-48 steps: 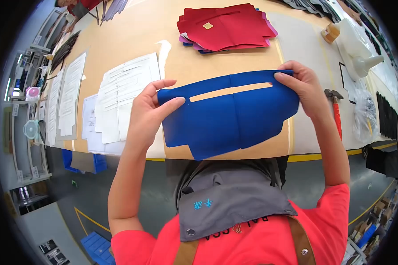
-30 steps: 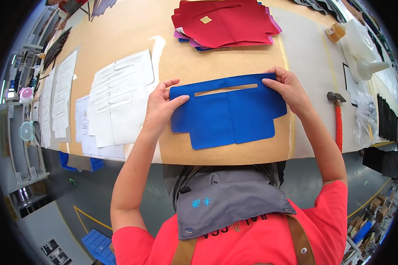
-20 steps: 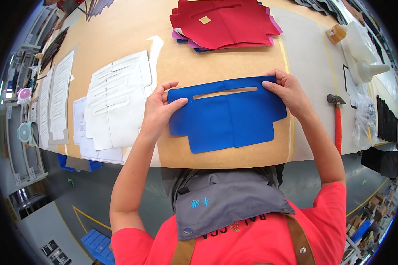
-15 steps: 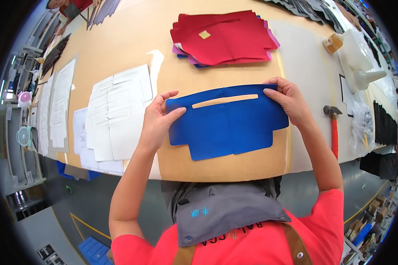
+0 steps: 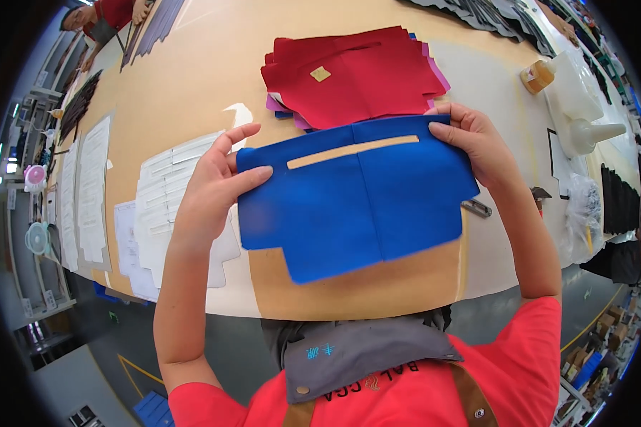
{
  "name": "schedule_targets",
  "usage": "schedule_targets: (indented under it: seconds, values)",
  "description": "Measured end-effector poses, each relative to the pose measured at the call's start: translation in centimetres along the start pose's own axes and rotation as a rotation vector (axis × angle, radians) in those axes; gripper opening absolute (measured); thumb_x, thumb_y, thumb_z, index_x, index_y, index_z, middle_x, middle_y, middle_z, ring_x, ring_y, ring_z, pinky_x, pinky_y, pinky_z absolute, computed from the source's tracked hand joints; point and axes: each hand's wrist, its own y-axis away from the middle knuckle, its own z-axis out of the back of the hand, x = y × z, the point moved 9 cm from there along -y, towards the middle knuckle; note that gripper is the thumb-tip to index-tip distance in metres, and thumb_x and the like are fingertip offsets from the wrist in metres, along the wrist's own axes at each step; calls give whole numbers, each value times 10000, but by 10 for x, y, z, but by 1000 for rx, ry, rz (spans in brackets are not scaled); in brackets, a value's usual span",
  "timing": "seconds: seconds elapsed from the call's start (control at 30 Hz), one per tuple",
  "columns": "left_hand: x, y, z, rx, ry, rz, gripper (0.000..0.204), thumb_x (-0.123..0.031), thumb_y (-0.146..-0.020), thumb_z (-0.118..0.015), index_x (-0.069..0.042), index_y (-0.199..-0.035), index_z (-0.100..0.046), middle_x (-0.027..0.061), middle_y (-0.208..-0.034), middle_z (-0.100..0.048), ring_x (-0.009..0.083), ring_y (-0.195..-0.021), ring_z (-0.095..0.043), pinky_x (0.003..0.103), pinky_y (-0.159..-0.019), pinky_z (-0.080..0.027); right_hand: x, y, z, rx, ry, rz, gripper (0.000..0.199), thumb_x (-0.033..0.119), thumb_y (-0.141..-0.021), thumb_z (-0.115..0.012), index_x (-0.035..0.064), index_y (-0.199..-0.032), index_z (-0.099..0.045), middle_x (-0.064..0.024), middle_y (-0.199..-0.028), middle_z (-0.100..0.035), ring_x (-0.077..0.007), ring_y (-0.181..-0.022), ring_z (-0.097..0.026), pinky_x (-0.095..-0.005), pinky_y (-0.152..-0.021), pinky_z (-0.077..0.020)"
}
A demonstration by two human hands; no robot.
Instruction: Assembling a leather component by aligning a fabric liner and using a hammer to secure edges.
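Between my hands I hold up a blue cut panel [image 5: 335,206] of leather or fabric, with a long narrow slot near its upper edge, notched lower corners and a crease down the middle. My left hand [image 5: 217,174] pinches its upper left corner, thumb on the front face. At the upper right corner my right hand [image 5: 466,139] grips it the same way, fingers behind. The panel is tilted, its left side lower. Just beyond it lies a stack of red panels [image 5: 356,78] with purple and blue edges showing below and a small yellowish piece [image 5: 320,74] on top.
White paper-like patterns [image 5: 164,192] lie to the left on the table [image 5: 192,78]. To the right are a small metal tool [image 5: 477,208], a partly hidden hammer [image 5: 541,193], an amber bottle [image 5: 538,75] and a white squeeze bottle [image 5: 595,135]. A co-worker [image 5: 110,18] is at the far left.
The blue panel has come up closer and tilted, its left side dropping. My left hand has moved left and my right hand slightly up. The panel now overlaps the near edge of the red stack.
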Motion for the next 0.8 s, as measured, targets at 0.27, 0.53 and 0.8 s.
schedule_targets:
  seconds: [0.27, 0.53, 0.8]
  values:
    - [26, 31, -17, -211, -686, -419, 519, -42, -836, -784, -75, -1326, -616, 61, -1063, -697, 191, -973, -641, 303, -867, -507, -18, 38, -29, -56, 791, 243, 270, 112, -941, -700, 20, -1188, -640, -71, -1005, -700, -204, -944, -656, -351, -859, -528]
    - [34, 25, -101, -61, -792, -576, 275, -104, -815, -813, -44, -1066, -718, 112, -1002, -680, 295, -1026, -638, 387, -881, -516, -34, 45, -102, 86, 1029, 591, 202, 147, -849, -765, 95, -1014, -661, -62, -1050, -655, -286, -983, -577, -407, -892, -437]
    - [43, 11, -101, 5, -695, -489, 166, -100, -839, -784, -42, -988, -738, 94, -932, -690, 283, -989, -647, 383, -866, -512, -44, 34, -108, 160, 1018, 480, 167, 141, -842, -765, 114, -971, -663, -31, -889, -664, -258, -906, -581, -398, -853, -411]
